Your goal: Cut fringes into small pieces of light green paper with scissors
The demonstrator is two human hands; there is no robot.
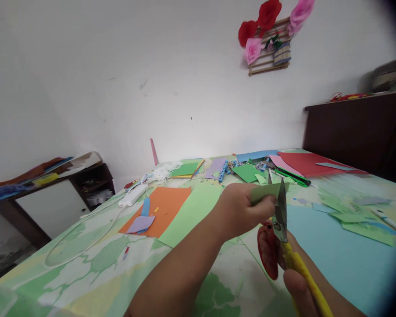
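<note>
My left hand [242,207] is closed on a small piece of green paper [265,192], pinched between thumb and fingers. Scissors [285,220] are in my right hand [293,273], one handle wrapped in yellow and the other red. Their blades are parted and point up, right at the edge of the green paper; whether they bite into it I cannot tell. Beneath my left forearm lies a light green sheet [194,211] on the table. A light blue sheet [346,259] is spread to the right of the scissors.
An orange sheet [168,200] with small scraps lies left. A white power strip [132,195] and its cord cross the patterned tablecloth [95,281]. Pens [293,177], a red sheet [317,164] and green scraps [366,229] are at the right and back. A dark cabinet [353,136] stands beyond.
</note>
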